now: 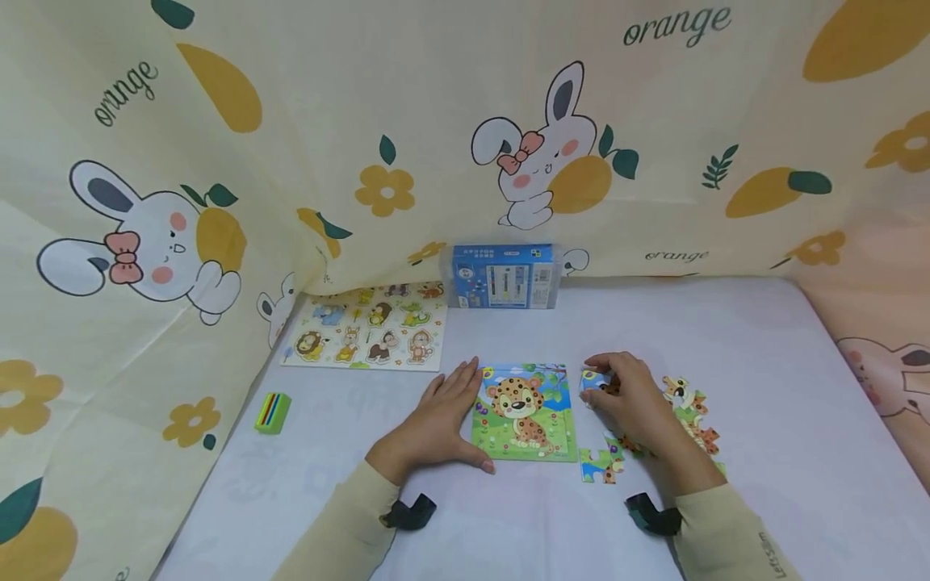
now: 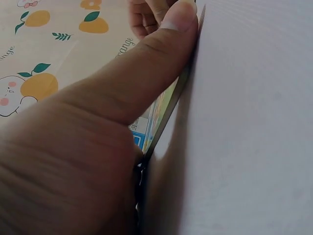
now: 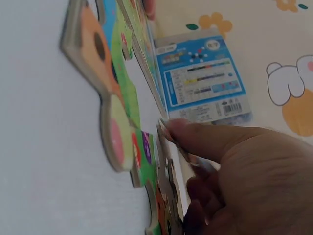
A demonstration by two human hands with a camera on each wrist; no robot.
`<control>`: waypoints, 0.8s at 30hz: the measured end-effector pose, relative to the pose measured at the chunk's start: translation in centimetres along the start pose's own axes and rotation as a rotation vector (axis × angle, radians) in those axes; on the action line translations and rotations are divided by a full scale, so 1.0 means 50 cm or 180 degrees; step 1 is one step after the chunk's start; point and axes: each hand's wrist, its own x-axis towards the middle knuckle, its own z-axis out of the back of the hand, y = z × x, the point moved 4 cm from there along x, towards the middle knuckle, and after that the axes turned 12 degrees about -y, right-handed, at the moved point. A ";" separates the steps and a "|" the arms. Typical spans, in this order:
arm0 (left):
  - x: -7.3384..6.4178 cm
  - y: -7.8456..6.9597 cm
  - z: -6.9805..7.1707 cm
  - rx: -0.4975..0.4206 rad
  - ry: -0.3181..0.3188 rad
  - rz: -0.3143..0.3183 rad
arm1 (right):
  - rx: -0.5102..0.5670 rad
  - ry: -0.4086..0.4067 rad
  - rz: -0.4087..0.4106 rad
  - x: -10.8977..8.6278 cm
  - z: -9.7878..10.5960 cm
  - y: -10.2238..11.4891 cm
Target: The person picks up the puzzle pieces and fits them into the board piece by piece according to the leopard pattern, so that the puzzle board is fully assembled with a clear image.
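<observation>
A square leopard picture board lies on the white table in the head view. My left hand rests along its left edge, fingers extended and thumb spread at the lower corner. Its thumb fills much of the left wrist view. To the right of the board, my right hand pinches a blue jigsaw piece between thumb and fingers. In the right wrist view that piece shows edge-on. Loose jigsaw pieces lie below and beside the right hand, which partly hides several of them.
An animal picture board lies at the back left. Beside it a blue box stands against the patterned cloth. A small green block with coloured stripes sits at the left. More jigsaw pieces lie right of the right hand.
</observation>
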 end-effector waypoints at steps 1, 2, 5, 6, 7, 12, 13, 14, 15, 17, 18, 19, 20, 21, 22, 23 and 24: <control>0.000 0.000 0.000 0.0009 0.0003 -0.0006 | 0.0016 -0.0033 -0.0005 -0.001 0.001 0.002; 0.000 0.001 -0.001 0.0024 0.0006 -0.0012 | 0.0031 -0.0071 -0.0020 -0.003 0.002 0.004; 0.001 0.002 -0.004 0.0057 0.0008 -0.0013 | 0.0075 -0.0169 -0.0086 -0.008 0.004 0.016; 0.001 0.003 -0.004 0.0068 0.0007 -0.0004 | 0.0099 -0.0172 -0.0111 -0.010 0.002 0.020; 0.002 0.003 -0.005 0.0073 0.0008 0.0004 | 0.0122 -0.0164 -0.0110 -0.011 -0.001 0.027; 0.001 0.003 -0.004 0.0095 0.0017 0.0040 | 0.0322 0.0088 -0.0092 -0.018 -0.037 0.061; 0.001 0.003 -0.004 0.0094 0.0020 0.0039 | 0.0368 0.0158 -0.0100 -0.019 -0.047 0.068; 0.000 0.002 -0.004 0.0089 0.0020 0.0036 | 0.0420 0.0229 -0.0117 -0.020 -0.056 0.074; 0.000 0.002 -0.004 0.0087 0.0023 0.0031 | 0.0490 0.0302 -0.0141 -0.021 -0.065 0.080; 0.000 0.002 -0.004 0.0087 0.0030 0.0027 | 0.0574 0.0408 -0.0200 -0.023 -0.081 0.089; 0.000 0.003 -0.004 0.0091 0.0036 0.0029 | 0.0636 0.0458 -0.0238 -0.023 -0.087 0.093; 0.000 0.003 -0.005 0.0094 0.0045 0.0032 | 0.0663 0.0491 -0.0256 -0.024 -0.092 0.096; 0.000 0.004 -0.005 0.0095 0.0045 0.0032 | 0.0647 0.0500 -0.0247 -0.024 -0.094 0.098; 0.000 0.005 -0.005 0.0100 0.0043 0.0033 | 0.0606 0.0493 -0.0233 -0.025 -0.095 0.100; 0.001 0.005 -0.005 0.0104 0.0039 0.0032 | 0.0528 0.0484 -0.0175 -0.025 -0.095 0.102; 0.001 0.006 -0.005 0.0098 0.0035 0.0036 | 0.0437 0.0485 -0.0069 -0.027 -0.093 0.105; 0.001 0.006 -0.006 0.0100 0.0034 0.0039 | 0.0313 0.0507 0.0080 -0.028 -0.091 0.108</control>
